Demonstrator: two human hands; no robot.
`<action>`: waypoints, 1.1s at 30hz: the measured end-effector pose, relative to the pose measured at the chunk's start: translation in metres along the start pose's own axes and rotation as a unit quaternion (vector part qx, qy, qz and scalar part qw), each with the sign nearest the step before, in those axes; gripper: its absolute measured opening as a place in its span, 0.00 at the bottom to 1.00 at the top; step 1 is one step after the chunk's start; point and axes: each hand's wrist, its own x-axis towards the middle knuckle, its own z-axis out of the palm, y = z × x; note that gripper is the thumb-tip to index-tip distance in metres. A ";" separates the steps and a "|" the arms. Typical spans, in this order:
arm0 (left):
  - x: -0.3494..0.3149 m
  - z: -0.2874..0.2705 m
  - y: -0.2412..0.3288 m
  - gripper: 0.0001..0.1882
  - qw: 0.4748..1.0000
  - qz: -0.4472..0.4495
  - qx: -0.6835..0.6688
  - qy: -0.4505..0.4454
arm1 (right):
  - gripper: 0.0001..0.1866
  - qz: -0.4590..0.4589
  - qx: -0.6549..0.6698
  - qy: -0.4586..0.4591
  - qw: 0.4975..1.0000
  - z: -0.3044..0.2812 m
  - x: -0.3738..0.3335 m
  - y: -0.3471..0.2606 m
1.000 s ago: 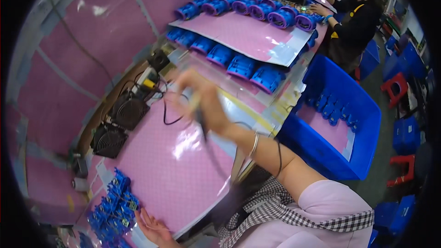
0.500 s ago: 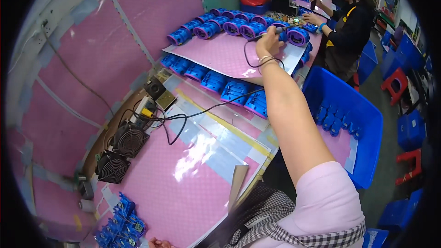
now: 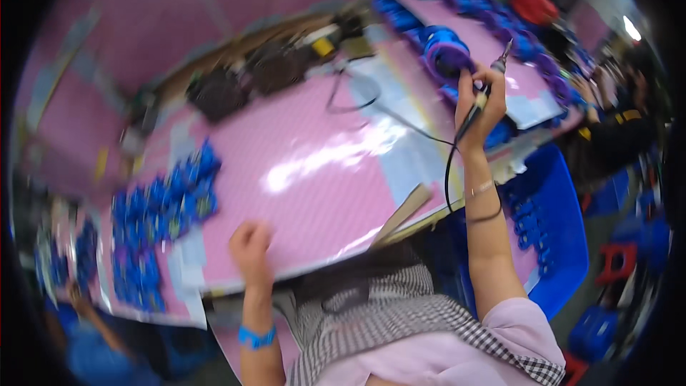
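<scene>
My right hand (image 3: pixel 486 111) is closed around a soldering iron (image 3: pixel 469 116), its metal tip pointing up and away and its black cord hanging below. The thumb and fingertips of the same hand also pinch the rim of a round blue housing with a purple ring (image 3: pixel 446 56), lifted in front of the stacked rows. Above the table's front edge, my left hand (image 3: pixel 251 246) is smeared by motion, its fingers seeming curled; no object shows in it. Several blue housings with small parts (image 3: pixel 164 204) stand in rows on the left of the pink-covered table (image 3: pixel 307 207).
Rows of blue and purple housings (image 3: pixel 493 14) lie at the far right on a pink sheet. Dark fans (image 3: pixel 275 68) line the back edge. A blue bin (image 3: pixel 564 243) with blue parts stands to the right. Other people work at the far right (image 3: pixel 618 132) and lower left (image 3: pixel 100 343).
My right hand has come back toward me from the far rows, now with a housing as well as the iron. My left hand has come further into view. The view has swung left.
</scene>
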 end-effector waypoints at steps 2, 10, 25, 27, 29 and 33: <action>-0.002 0.023 -0.002 0.13 0.952 -0.009 0.303 0.034 | 0.10 0.008 0.071 -0.122 0.990 -0.012 -0.057 -0.053; 0.026 0.083 -0.035 0.14 0.845 0.196 0.489 -0.090 | 0.11 -0.145 0.265 -0.448 0.841 -0.063 -0.144 -0.147; -0.016 0.055 -0.025 0.16 0.822 0.139 0.551 -0.035 | 0.18 -0.064 0.169 -0.480 0.859 -0.007 -0.106 -0.102; -0.028 0.048 -0.022 0.16 0.825 0.147 0.546 -0.031 | 0.17 -0.015 0.219 -0.545 0.809 -0.027 -0.115 -0.101; -0.035 0.044 -0.024 0.15 0.824 0.147 0.546 -0.022 | 0.13 -0.024 0.218 -0.565 0.795 -0.041 -0.125 -0.102; -0.036 0.055 -0.044 0.14 0.829 0.179 0.529 -0.028 | 0.09 -0.071 0.244 -0.581 0.774 -0.047 -0.134 -0.101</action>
